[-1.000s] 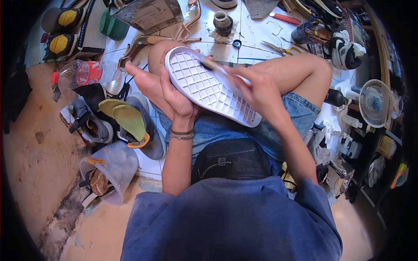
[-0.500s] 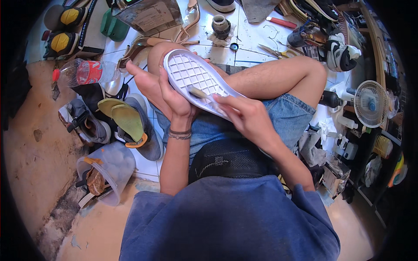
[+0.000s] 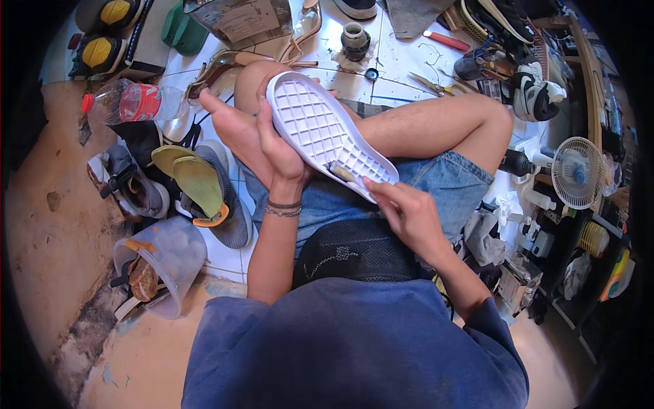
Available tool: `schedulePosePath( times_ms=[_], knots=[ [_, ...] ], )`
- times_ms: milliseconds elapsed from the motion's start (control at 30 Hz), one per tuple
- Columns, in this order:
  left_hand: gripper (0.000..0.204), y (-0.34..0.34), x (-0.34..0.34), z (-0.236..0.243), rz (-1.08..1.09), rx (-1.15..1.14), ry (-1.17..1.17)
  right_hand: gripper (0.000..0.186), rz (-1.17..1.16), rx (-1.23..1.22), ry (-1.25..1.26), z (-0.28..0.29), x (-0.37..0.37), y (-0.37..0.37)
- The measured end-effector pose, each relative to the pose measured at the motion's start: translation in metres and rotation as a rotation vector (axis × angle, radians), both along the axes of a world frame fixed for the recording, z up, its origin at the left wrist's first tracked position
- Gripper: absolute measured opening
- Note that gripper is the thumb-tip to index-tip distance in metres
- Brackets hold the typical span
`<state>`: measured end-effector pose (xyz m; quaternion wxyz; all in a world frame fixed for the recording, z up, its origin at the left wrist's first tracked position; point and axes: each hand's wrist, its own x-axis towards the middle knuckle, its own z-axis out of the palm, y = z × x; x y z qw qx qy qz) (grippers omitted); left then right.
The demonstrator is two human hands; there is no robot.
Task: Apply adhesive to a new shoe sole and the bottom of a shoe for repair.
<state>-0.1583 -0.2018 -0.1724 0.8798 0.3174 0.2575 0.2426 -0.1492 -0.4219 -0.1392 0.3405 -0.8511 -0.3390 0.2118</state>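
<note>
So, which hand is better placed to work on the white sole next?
The right hand, likely: it appears to hold the brush-like tool over the white sole, while the left hand supports the sole.

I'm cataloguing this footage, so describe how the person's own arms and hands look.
The left hand and right hand are ungloved; short blue sleeves leave the forearms bare. A dark band and a greyish, chain-like bracelet circle the left wrist; the right wrist shows neither.
</note>
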Motion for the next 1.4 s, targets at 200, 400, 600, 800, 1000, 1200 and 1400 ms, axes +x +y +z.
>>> schedulePosePath(
  times_ms=[200, 400, 600, 800, 1000, 1200, 1400],
  knots=[
    [0.053, 0.003, 0.0, -0.018, 0.058, 0.149, 0.003, 0.031, -0.108, 0.002, -0.027, -0.018, 0.057, 0.059],
    [0.05, 0.005, 0.003, -0.01, 0.052, 0.051, -0.044, 0.028, -0.08, 0.029, -0.189, -0.01, 0.03, 0.021],
    [0.045, 0.005, 0.006, -0.021, 0.063, 0.213, 0.032, 0.031, -0.091, -0.007, -0.311, -0.02, 0.057, 0.072],
    [0.043, 0.009, 0.006, -0.018, 0.079, 0.168, 0.052, 0.03, -0.037, -0.081, -0.307, -0.022, 0.046, 0.04],
    [0.044, 0.005, 0.007, -0.018, 0.004, 0.046, -0.065, 0.023, -0.132, -0.025, -0.171, -0.01, 0.033, 0.022],
    [0.045, 0.009, 0.001, -0.023, 0.049, 0.186, -0.035, 0.026, -0.019, 0.282, 0.002, -0.002, 0.007, 0.059],
    [0.047, 0.008, -0.002, -0.016, 0.004, 0.077, -0.092, 0.027, -0.027, 0.184, 0.05, -0.007, 0.021, 0.056]
  ],
)
